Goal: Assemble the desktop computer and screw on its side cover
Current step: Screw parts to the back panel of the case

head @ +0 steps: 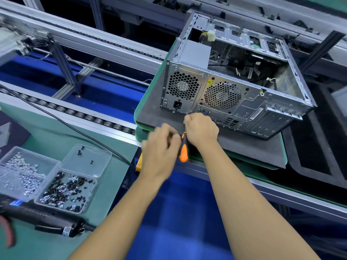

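Conveyor-side bench; computer case (pixel 234 81) lies open-sided on its dark pallet (pixel 244 147), near edge; rigid, heavy, sharp-rimmed, I judge; right hand (pixel 201 128) grips screwdriver (pixel 183 147); left hand (pixel 161 147) curls round its handle.

- We note PC case (pixel 232 87) on its side on dark pad (pixel 155 109), top open, no side cover.
- Right hand (pixel 201 128) grips orange screwdriver (pixel 183 147) at rear panel's lower edge.
- Left hand (pixel 161 147), fingers curled, touches the handle.
- Screw trays (pixel 65 190) lie left on bench.
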The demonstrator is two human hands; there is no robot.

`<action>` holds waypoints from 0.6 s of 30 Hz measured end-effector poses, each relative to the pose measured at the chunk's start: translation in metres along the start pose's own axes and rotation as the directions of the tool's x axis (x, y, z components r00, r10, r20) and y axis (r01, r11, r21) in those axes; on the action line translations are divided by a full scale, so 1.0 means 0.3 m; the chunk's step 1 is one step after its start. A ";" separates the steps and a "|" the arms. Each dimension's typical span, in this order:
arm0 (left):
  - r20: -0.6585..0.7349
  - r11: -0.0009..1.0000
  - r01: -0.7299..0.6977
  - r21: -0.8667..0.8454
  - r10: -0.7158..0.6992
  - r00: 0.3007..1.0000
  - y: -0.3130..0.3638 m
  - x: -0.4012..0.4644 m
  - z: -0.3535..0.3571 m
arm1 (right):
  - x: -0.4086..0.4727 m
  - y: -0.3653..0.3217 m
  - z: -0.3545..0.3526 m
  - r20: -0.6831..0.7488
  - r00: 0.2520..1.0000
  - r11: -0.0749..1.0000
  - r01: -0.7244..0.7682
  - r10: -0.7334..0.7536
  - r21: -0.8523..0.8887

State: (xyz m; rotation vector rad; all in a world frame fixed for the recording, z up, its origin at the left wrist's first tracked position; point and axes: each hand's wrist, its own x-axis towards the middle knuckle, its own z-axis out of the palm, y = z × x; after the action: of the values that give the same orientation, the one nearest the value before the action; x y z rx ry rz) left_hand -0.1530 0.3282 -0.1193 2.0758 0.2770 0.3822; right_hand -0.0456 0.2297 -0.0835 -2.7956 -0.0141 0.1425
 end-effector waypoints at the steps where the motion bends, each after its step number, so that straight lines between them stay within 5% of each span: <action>1: -0.137 0.999 -0.003 0.048 0.010 0.991 -0.006 0.043 -0.009 | 0.001 0.006 -0.008 0.021 1.000 1.000 0.006 -0.006 0.010; 3: -0.251 0.979 0.049 0.197 0.002 0.968 -0.016 0.134 -0.011 | 0.003 0.017 -0.027 0.072 0.997 0.999 0.041 -0.041 0.007; 7: -0.220 0.863 0.155 0.481 -0.052 0.974 -0.007 0.242 0.035 | 0.009 0.029 -0.062 0.201 0.970 0.986 0.151 -0.135 -0.066; 12: -0.332 0.823 0.299 0.484 -0.144 0.932 0.038 0.264 0.092 | 0.014 0.048 -0.069 0.221 0.957 0.980 0.198 -0.188 -0.026; 18: -0.400 0.841 0.283 0.461 -0.088 0.912 0.042 0.232 0.155 | 0.012 0.061 -0.057 0.188 0.950 0.958 0.270 -0.249 -0.098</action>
State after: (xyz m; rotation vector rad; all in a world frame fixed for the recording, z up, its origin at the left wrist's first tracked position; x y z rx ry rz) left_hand -0.0705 0.3092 -0.1199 2.4557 0.8879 0.6270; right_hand -0.0405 0.2067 -0.0740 -2.8601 -0.4472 0.3297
